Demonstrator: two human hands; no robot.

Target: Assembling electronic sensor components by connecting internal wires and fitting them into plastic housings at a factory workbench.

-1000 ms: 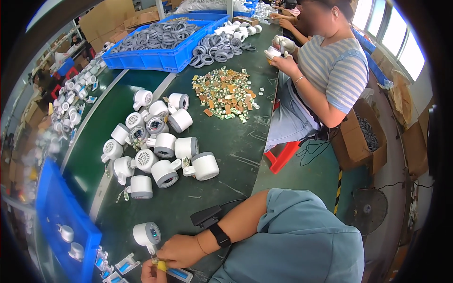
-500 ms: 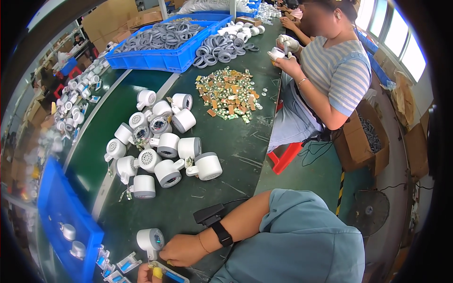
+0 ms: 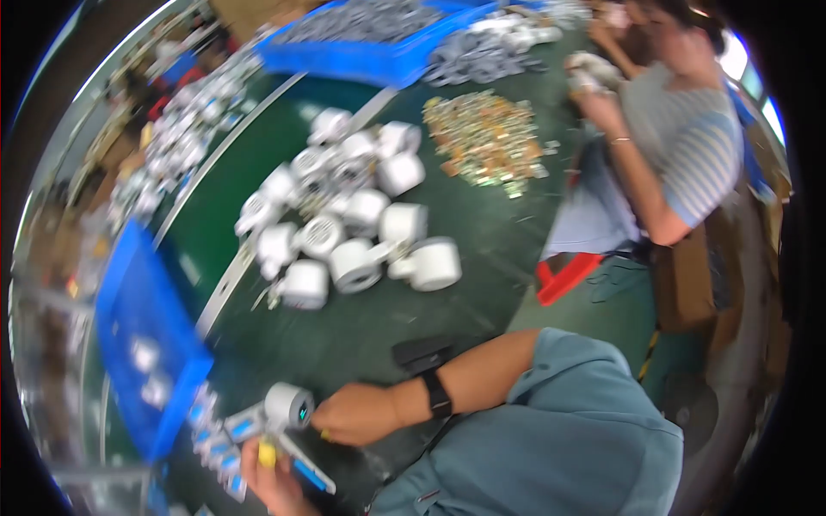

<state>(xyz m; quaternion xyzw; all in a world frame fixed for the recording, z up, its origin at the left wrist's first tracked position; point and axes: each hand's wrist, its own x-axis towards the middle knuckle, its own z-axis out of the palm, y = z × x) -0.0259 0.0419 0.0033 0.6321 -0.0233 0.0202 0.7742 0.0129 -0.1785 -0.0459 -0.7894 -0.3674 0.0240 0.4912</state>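
My left hand (image 3: 277, 483), a yellow cover on one finger, is closed at the end of a long white handle shell (image 3: 311, 471) with a blue block in it. Just above lies a round white fan-like housing (image 3: 285, 402), its grey-rimmed opening facing my right hand (image 3: 357, 414). That hand is curled beside the rim, with a bit of yellow at its fingertips. Whatever its fingers grip is hidden. Motion blur hides whether the housing and shell are joined.
Several white housings (image 3: 354, 265) cluster on the green table (image 3: 482, 292). Blue-filled white shells (image 3: 206, 434) lie beside a tilted blue bin (image 3: 146, 318). Farther off are a pile of small circuit boards (image 3: 486, 138) and a blue crate (image 3: 344, 60) of grey rings. A co-worker (image 3: 680, 146) sits at right.
The whole view has shifted, moving the table's contents right and mostly upward in the picture. My hands stay close to the same housing and handle shell.
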